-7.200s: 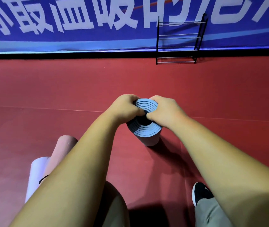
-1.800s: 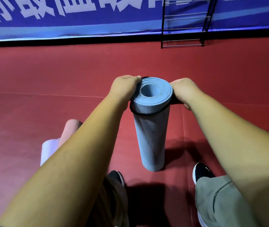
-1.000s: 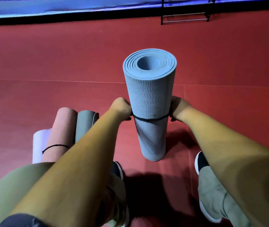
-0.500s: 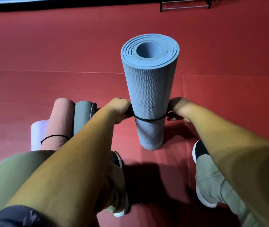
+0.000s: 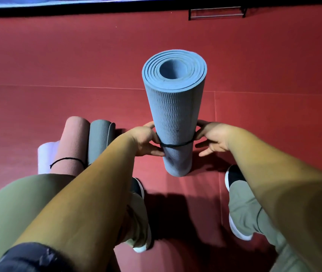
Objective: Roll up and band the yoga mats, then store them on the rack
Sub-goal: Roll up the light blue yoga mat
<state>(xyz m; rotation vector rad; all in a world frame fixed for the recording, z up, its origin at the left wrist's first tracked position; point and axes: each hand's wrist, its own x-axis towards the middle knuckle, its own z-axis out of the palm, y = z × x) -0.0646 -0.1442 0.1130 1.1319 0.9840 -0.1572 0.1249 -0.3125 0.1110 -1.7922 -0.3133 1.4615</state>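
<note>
**Left hand and right hand at the band**

Left hand pinches the band at the mat's 9 o'clock; right hand touches it at 3 o'clock, lower fingers spread, grip unclear. Mat stands upright on the floor, rack far off at 1 o'clock. Light, soft, grippy foam, probably: clasp it mid-roll, lest coils telescope.

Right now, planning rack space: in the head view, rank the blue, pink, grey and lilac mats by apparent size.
1. Blue mat, though nearest the camera.
2. Pink mat.
3. Grey mat.
4. Lilac mat.
The last three are part hidden: order unsure.
</note>
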